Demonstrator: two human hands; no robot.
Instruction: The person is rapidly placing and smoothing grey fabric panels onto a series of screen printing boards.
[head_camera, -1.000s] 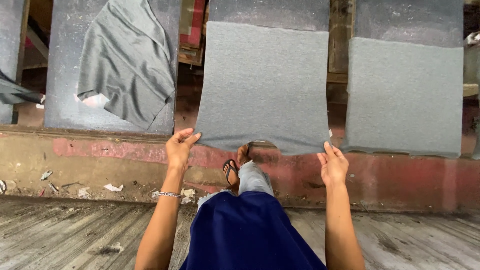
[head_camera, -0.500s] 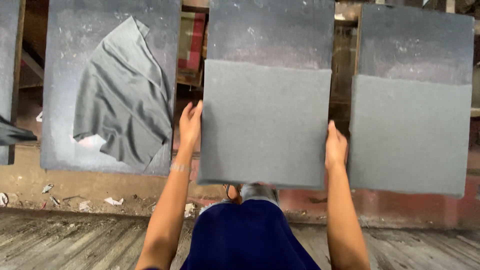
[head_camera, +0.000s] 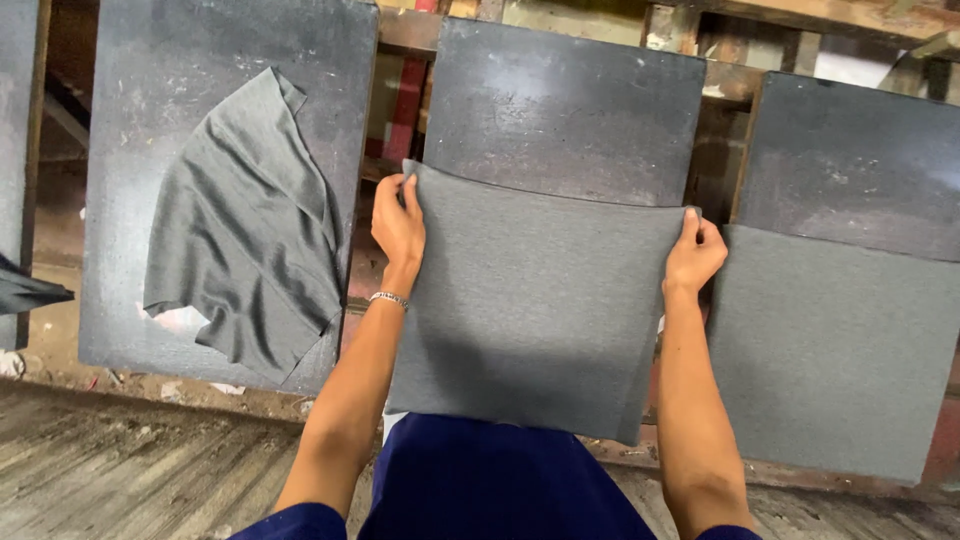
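Beyond the two grips, three dark flat boards are seen side by side, leaning on a wooden frame; the middle board (head_camera: 565, 110) lies directly behind the held cloth. Outward of the left grip, the left board (head_camera: 230, 60) carries a crumpled grey fabric piece (head_camera: 245, 225), loosely laid and creased. Outward of the right grip, the right board (head_camera: 850, 150) is covered on its lower part by a flat grey fabric sheet (head_camera: 830, 360). Below the grips, a worn plank floor (head_camera: 120, 470) is seen.

The grey fabric panel (head_camera: 535, 320) is held up between the grips, in front of the middle board, with its top edge stretched nearly straight and its lower edge hanging free above the dark blue clothing of the person.

The left hand (head_camera: 398, 225) is pinched on the panel's upper left corner, fingers curled over the edge; a thin bracelet (head_camera: 388, 298) is worn at that wrist. The right hand (head_camera: 693, 252) is closed on the upper right corner in the same manner.

For the step to be done well, it is judged that both corners should be kept level and equally taut, so that no diagonal crease is drawn between the grips. The top edge would best be kept parallel to the board's edge, and the slight sag between the grips taken out before the cloth is laid flat.
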